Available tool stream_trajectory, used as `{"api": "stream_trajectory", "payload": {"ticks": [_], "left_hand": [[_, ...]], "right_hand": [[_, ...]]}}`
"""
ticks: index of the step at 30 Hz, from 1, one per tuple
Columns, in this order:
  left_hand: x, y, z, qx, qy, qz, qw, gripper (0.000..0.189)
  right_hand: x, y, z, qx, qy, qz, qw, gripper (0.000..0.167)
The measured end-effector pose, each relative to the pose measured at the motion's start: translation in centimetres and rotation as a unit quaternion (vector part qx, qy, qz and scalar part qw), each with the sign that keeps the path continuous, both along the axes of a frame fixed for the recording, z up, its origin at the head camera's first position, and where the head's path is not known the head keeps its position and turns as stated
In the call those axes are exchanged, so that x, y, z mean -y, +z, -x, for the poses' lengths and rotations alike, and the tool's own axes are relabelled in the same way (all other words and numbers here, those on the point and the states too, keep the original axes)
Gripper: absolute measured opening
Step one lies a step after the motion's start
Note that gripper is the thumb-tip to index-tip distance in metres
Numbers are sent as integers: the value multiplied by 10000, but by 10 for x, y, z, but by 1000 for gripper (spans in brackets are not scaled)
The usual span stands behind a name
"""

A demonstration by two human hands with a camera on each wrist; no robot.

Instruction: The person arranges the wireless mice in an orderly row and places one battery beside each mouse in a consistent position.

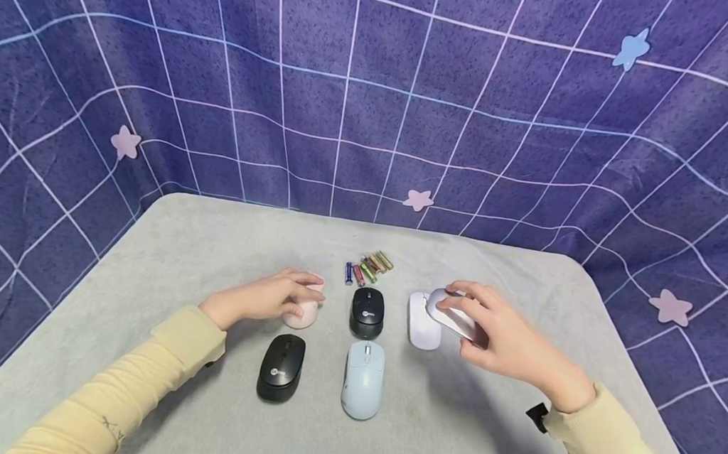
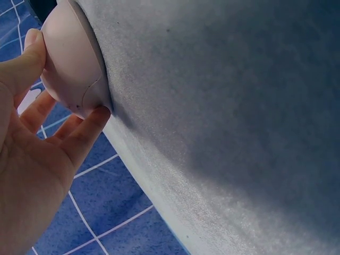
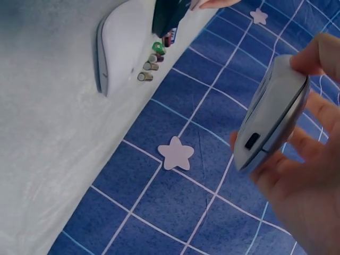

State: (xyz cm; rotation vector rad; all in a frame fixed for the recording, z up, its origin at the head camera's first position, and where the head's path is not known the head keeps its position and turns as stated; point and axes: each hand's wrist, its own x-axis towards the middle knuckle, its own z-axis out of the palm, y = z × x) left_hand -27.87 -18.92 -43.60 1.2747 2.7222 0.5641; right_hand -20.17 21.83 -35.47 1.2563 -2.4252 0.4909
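My left hand [image 1: 271,296] grips a pale pink computer mouse [image 1: 307,316] by its sides at the left of the table. In the left wrist view, the thumb is on one side of this pink mouse [image 2: 71,53] and the fingers on the other, its underside against the cloth. Raised over the table at the right, my right hand [image 1: 512,342] holds a silver-grey mouse [image 1: 458,321] between thumb and fingers. A dark slot shows on the end of that silver-grey mouse [image 3: 273,111] in the right wrist view. Just left of it lies a white mouse [image 1: 424,331], partly overlapped in the head view.
Between the hands sits a black mouse [image 1: 367,313], with a light blue mouse [image 1: 363,384] in front of it. Another black mouse [image 1: 281,367] lies nearer the left forearm. Several small batteries [image 1: 368,268] are grouped farther back. A purple grid-patterned curtain [image 1: 373,114] hangs behind the grey-covered table [image 1: 235,238].
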Motion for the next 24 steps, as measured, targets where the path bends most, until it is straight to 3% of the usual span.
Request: {"api": "stream_trajectory", "payload": {"ticks": [8, 14, 24], "left_hand": [[-1, 1, 0, 38, 31, 28, 10000, 44], [0, -1, 1, 54, 47, 39, 10000, 45], [0, 1, 1, 24, 39, 5, 10000, 44]], "right_hand": [[0, -4, -5, 257, 324, -320, 9986, 53], [1, -14, -6, 275, 586, -503, 9966, 55], [2, -30, -8, 694, 998, -595, 9908, 58]]}}
